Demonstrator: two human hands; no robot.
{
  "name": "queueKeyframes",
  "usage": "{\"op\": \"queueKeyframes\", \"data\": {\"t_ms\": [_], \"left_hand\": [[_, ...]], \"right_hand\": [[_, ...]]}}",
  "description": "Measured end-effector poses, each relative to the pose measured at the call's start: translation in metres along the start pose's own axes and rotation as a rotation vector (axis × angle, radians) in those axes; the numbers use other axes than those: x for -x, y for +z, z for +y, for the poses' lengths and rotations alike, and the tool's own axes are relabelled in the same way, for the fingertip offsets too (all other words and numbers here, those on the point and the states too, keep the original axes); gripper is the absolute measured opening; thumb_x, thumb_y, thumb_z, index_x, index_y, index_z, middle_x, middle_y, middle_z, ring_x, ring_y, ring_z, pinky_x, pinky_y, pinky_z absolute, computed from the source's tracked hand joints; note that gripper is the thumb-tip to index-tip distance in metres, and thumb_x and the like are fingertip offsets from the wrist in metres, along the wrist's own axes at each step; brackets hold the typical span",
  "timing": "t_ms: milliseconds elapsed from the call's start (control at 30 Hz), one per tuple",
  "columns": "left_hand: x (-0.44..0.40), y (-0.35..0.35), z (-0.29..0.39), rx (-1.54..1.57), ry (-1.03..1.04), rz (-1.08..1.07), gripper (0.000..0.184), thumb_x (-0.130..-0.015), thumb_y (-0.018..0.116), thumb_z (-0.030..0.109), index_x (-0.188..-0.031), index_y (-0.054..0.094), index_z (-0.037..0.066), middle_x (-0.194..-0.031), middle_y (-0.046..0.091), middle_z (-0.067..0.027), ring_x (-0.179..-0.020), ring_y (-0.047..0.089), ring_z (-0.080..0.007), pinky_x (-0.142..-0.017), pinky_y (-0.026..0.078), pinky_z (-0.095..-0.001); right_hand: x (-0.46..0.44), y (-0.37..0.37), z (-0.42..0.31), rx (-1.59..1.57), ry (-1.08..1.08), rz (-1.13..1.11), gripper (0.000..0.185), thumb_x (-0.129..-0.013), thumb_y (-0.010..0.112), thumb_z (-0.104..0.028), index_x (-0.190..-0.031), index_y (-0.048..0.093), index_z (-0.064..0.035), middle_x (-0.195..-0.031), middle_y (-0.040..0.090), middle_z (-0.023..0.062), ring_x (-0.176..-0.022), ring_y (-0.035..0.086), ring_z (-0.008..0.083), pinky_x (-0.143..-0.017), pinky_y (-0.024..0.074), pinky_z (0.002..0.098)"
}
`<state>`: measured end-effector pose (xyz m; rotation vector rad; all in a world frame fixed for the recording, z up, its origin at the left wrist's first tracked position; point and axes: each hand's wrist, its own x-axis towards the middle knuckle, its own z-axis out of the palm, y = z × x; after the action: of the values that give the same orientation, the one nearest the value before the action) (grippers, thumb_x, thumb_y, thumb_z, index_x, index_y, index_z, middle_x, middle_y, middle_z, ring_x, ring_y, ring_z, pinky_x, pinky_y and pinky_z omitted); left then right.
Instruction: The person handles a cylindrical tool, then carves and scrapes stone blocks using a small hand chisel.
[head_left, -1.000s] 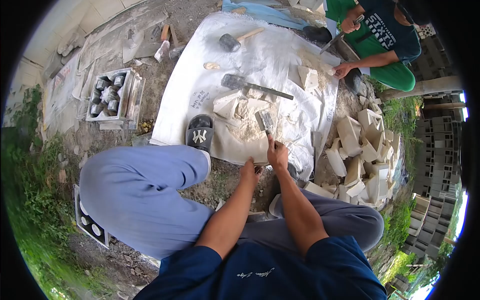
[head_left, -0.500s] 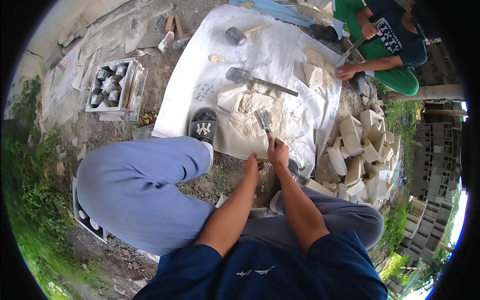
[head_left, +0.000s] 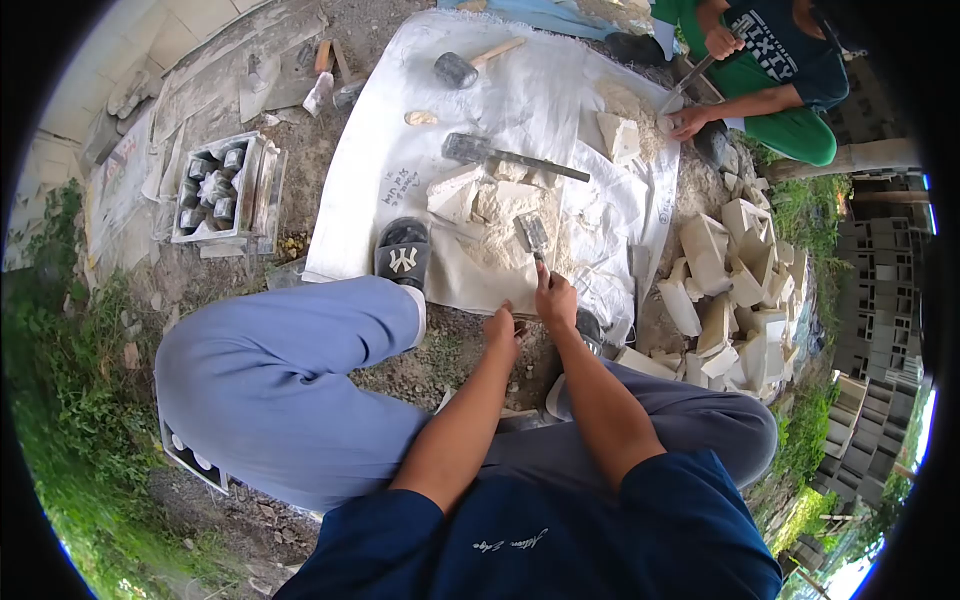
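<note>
Head view: the right hand point(head_left: 556, 300) is clamping a flat-bladed grey metal trowel point(head_left: 533, 232) by its handle, the blade pointing across crumbly cream powder point(head_left: 500, 250) on the creased white sheet point(head_left: 365, 165). The left hand point(head_left: 503, 330) is resting at the sheet's near edge, its grip impossible to tell.

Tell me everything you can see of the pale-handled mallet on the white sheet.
The pale-handled mallet has a thick, rounded, dark grey head that looks like rubber, and a slim, light tan handle that looks wooden. It lies on the white sheet, near the far edge, with the handle slanting away to the right. It looks whole. Only the sheet visibly touches it; a dark-handled mallet lies apart, closer to the wearer.
</note>
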<state>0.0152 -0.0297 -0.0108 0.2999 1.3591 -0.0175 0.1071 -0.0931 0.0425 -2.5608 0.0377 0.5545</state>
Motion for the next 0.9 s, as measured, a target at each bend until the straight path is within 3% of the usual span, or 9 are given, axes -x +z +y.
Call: {"op": "queueKeyframes", "data": {"t_ms": [167, 200, 333, 500, 567, 800, 900], "left_hand": [[-0.004, -0.002, 0.009, -0.024, 0.016, -0.053, 0.028, -0.095, 0.063, 0.027, -0.105, 0.06, 0.001, -0.08, 0.061, -0.0105, -0.059, 0.058, -0.0218, -0.054, 0.05, -0.0378], [-0.002, -0.005, 0.007, -0.013, 0.017, -0.092, 0.028, -0.095, 0.064, 0.027, -0.106, 0.059, 0.001, -0.08, 0.061, -0.0106, -0.059, 0.058, -0.0218, -0.053, 0.05, -0.0376], [0.005, -0.004, 0.004, -0.004, -0.015, -0.04, 0.029, -0.095, 0.064, 0.027, -0.106, 0.059, 0.001, -0.08, 0.06, -0.0109, -0.059, 0.058, -0.0224, -0.052, 0.05, -0.0374], [-0.001, -0.003, 0.002, -0.04, 0.0, -0.003, 0.03, -0.096, 0.063, 0.028, -0.107, 0.058, 0.001, -0.08, 0.06, -0.011, -0.059, 0.058, -0.023, -0.053, 0.05, -0.0379], [-0.002, -0.005, 0.007, -0.056, -0.016, -0.045, 0.028, -0.097, 0.062, 0.028, -0.108, 0.056, 0.002, -0.08, 0.058, -0.011, -0.06, 0.057, -0.0234, -0.055, 0.049, -0.0392], [-0.004, -0.01, 0.0, -0.059, -0.014, -0.063, 0.03, -0.097, 0.061, 0.03, -0.106, 0.058, 0.001, -0.078, 0.061, -0.0107, -0.058, 0.06, -0.0233, -0.051, 0.05, -0.0374], [0.0, -0.007, 0.001, -0.087, 0.008, -0.059, 0.029, -0.097, 0.061, 0.029, -0.107, 0.059, 0.001, -0.08, 0.062, -0.0113, -0.056, 0.06, -0.0231, -0.051, 0.05, -0.0378]], "right_hand": [[-0.006, -0.005, -0.002, 0.052, 0.113, -0.082, 0.067, -0.095, 0.051, -0.063, -0.091, 0.073, 0.0001, -0.102, 0.067, 0.0323, -0.103, 0.062, 0.0505, -0.091, 0.0493, 0.052], [-0.006, -0.003, -0.003, 0.042, 0.084, -0.037, 0.067, -0.095, 0.051, -0.062, -0.089, 0.072, 0.0008, -0.094, 0.068, 0.0315, -0.097, 0.064, 0.05, -0.085, 0.0497, 0.0529], [0.003, -0.01, -0.003, -0.034, 0.042, 0.018, 0.062, -0.096, 0.05, -0.059, -0.094, 0.071, -0.0005, -0.086, 0.068, 0.0289, -0.091, 0.064, 0.0498, -0.08, 0.0501, 0.0539], [-0.006, -0.002, 0.005, 0.005, 0.054, -0.036, 0.062, -0.096, 0.05, -0.06, -0.098, 0.071, -0.0011, -0.094, 0.068, 0.0308, -0.097, 0.063, 0.0499, -0.086, 0.0502, 0.0532], [-0.006, -0.001, 0.004, 0.048, 0.053, -0.04, 0.067, -0.096, 0.049, -0.062, -0.088, 0.07, 0.0009, -0.089, 0.065, 0.0344, -0.094, 0.062, 0.0515, -0.083, 0.0478, 0.055], [0.005, -0.006, 0.003, -0.122, 0.004, -0.025, 0.067, -0.096, 0.05, -0.061, -0.088, 0.069, 0.0023, -0.089, 0.066, 0.0317, -0.094, 0.063, 0.0512, -0.084, 0.048, 0.0545], [0.002, 0.009, 0.009, 0.01, -0.012, -0.03, 0.066, -0.095, 0.051, -0.06, -0.089, 0.071, 0.0023, -0.09, 0.067, 0.0317, -0.094, 0.063, 0.0512, -0.083, 0.0494, 0.0533]]}}
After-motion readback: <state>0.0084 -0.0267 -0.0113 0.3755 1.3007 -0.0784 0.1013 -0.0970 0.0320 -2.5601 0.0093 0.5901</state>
